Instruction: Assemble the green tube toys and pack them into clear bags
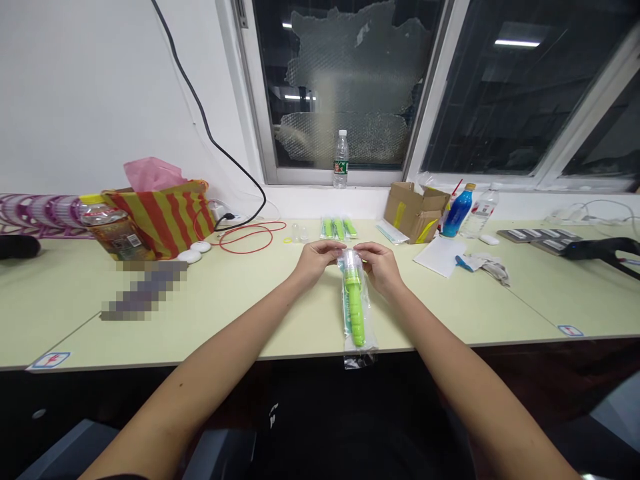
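A bright green ribbed stick with a clear cap lies inside a clear plastic bag (355, 307) at the table's front edge, its lower end hanging over that edge. My left hand (318, 261) pinches the bag's upper left corner between thumb and fingers. On the other side, my right hand (381, 264) pinches the upper right corner. Farther back on the table lie several similar green items in clear packets (339, 228).
A cardboard box (416, 210), a blue bottle (459, 211) and a white glove (493, 268) are at the right. At the left are a striped bag (173, 220), a drink bottle (117, 230) and a red cable (245, 238). A water bottle (341, 160) stands on the windowsill.
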`<state>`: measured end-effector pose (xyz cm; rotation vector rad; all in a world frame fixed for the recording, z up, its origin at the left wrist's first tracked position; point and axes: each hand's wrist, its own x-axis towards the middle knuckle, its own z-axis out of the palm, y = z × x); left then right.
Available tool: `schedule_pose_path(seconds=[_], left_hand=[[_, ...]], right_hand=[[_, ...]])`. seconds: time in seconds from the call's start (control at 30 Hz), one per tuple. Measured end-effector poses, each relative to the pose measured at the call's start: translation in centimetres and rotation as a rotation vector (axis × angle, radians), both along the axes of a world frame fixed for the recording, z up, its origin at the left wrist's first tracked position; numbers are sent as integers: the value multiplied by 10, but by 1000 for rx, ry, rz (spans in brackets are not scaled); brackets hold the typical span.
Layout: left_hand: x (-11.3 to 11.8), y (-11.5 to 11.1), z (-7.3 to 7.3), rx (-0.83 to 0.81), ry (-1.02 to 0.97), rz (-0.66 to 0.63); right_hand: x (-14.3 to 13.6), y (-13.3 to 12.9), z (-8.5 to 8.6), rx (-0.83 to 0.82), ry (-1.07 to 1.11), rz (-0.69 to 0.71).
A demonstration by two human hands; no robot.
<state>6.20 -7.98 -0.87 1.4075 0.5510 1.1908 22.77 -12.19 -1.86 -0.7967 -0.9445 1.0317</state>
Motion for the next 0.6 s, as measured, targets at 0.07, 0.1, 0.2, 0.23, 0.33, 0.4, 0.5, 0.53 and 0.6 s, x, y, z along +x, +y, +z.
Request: schedule_pose_path(seconds=[0.07,0.1,0.2,0.23,0.33,0.4,0.5,0.53,0.6], left_hand=[[-1,-3,3,47,9,-4],[-1,-4,4,72,18,-2],[-2,-8,8,143,53,25],[-2,-9,9,160,65,34],[-1,-9,8,180,86,35],[-1,-9,8,184,94,37],[-1,-10,8,196,105,53],[-1,-10,8,196,112,55],[-1,-11,9,175,124,44]], right_hand=[[1,0,-1,23,-1,17],[1,0,-1,31,-6,24],[1,-1,0,32,-37,30],[2,-2,0,29,-49,28],[1,-4,2,31,-76,9],[1,-6,4,39,-83,6],[1,-9,7,56,-79,28],[1,-10,8,63,-77,37],[2,-11,9,75,-82,57]])
